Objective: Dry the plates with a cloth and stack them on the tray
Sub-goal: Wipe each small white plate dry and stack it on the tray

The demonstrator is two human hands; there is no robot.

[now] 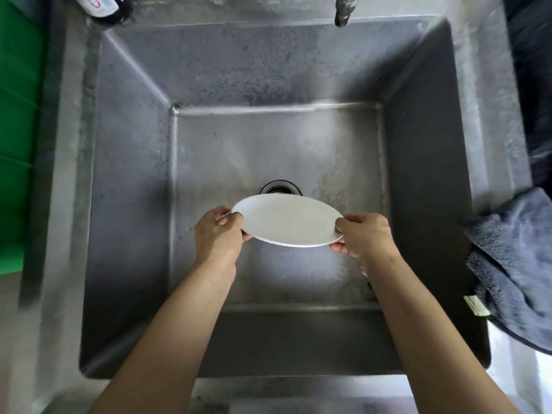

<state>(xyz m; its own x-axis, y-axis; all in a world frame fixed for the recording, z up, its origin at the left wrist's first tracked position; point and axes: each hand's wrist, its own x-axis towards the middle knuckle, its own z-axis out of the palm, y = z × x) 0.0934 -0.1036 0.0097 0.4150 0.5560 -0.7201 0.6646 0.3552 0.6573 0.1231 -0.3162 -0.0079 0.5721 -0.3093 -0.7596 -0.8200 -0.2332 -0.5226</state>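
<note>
A small white plate (286, 220) is held level over the middle of a deep steel sink (131, 162), just in front of the drain (280, 187). My left hand (216, 234) grips its left rim, thumb on top and fingers underneath. My right hand (363, 236) grips the right rim the same way. A grey-blue cloth (513, 264) lies crumpled on the sink's right edge, apart from both hands. No tray is clearly in view.
A tap spout (343, 10) hangs over the sink's far wall. A green plastic thing (15, 130) fills the left edge of the view. A dark bottle (103, 7) stands at the far left corner. The steel counter runs around the sink.
</note>
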